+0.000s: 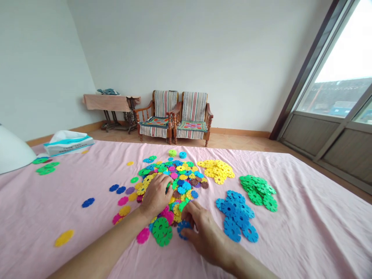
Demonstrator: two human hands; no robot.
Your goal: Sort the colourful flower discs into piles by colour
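Note:
A mixed pile of flower-shaped plastic discs [180, 179], notched round their edges, lies on a pink cloth [293, 232]. My left hand [157, 193] rests over the pile's left side, thumb and forefinger apart, the other fingertips partly hidden. At the pile's near right edge, my right hand [205, 228] has its thumb and bent fingers round a large blue disc [183, 228]. Two large green discs [161, 229] and a pink disc [143, 235] lie left of it. Sorted discs sit to the right: a yellow heap [218, 169], a green heap [257, 190] and a blue heap [236, 213].
Loose discs lie leftward, among them a yellow one [64, 238] and a dark blue pair [88, 202]. A tissue box [69, 143] and a white rounded object [13, 151] are at far left. Beyond the cloth stand two wooden chairs [193, 126] and a covered sewing table [107, 102].

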